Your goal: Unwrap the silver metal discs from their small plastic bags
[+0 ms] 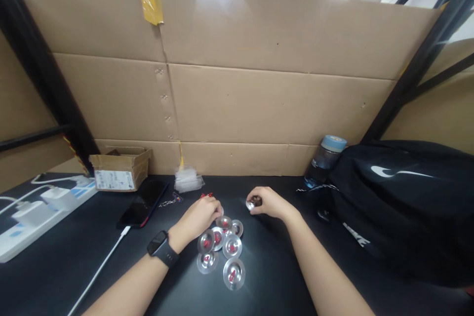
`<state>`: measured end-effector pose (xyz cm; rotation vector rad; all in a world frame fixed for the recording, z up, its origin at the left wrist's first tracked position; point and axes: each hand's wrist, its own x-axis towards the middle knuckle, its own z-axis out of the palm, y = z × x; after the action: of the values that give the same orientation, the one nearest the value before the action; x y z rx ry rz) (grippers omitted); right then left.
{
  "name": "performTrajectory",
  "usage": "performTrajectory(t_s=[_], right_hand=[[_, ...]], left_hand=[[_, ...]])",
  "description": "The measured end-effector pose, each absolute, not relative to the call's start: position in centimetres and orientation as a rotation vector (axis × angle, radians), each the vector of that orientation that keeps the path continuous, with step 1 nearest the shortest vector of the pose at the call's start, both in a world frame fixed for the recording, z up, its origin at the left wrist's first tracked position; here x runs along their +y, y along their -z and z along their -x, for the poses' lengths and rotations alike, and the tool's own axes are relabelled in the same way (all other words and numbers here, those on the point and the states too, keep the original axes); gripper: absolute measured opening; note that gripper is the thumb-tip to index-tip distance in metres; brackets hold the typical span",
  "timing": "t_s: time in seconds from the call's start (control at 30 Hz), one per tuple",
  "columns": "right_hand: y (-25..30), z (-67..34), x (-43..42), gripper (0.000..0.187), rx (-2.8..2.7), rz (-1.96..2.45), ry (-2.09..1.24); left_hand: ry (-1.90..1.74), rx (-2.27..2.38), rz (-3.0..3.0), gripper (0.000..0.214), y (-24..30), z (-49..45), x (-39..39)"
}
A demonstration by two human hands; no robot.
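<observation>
Several round silver dishes (232,246) with clear rims and small red pieces in their middles lie in an overlapping cluster on the black table. At the cluster's far side is my left hand (202,216), its fingers closed and bent downward. The pale edge of a disc (221,211) shows by those fingertips; what they grip, if anything, is mostly hidden. Just beyond this hand sit small red pieces (206,195). My right hand (269,201), to the right of the cluster, pinches a shiny silver dish (251,204) between thumb and fingers.
A black phone (143,205), small cardboard box (122,170) and white power strip (48,215) occupy the left. Clear plastic bags (187,179) lie near the cardboard wall (237,108). On the right stand a blue-capped bottle (324,162) and a large black bag (403,207).
</observation>
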<state>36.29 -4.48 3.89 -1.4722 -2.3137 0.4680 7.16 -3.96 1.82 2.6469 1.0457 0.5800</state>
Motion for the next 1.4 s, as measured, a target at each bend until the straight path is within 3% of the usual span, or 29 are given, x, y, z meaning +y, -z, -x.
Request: performTrajectory(t_s=[0.5,0.67,0.83,1.17,1.4], right_hand=[[-3.9,-35.6,-4.8,0.038,-2.332,1.433,-0.439],[-4.0,-35.9,-4.6,0.045,-2.349,1.402,-0.588],[-3.7,-35.9,-4.3,0.039,-2.359,1.382,-0.475],[-3.4,-34.7,-4.8,0.053,-2.415,1.354,-0.436],[-2.9,-34.3,-4.6,0.037,-2.359,1.413,-0.444]], left_hand=[[-1.135,1.051,-2.344,0.013,-3.0,-5.7,-2.8],[-1.185,1.046,-2.152,0.011,-3.2,-5.9,-3.0],[-1.187,1.012,-2.002,0.012,-3.2,-6.1,-3.2],[-1.173,0.983,-1.908,0.016,-2.9,-6.5,-3.3],[-1.163,0.962,-1.897,0.015,-2.9,-6.6,-3.4]])
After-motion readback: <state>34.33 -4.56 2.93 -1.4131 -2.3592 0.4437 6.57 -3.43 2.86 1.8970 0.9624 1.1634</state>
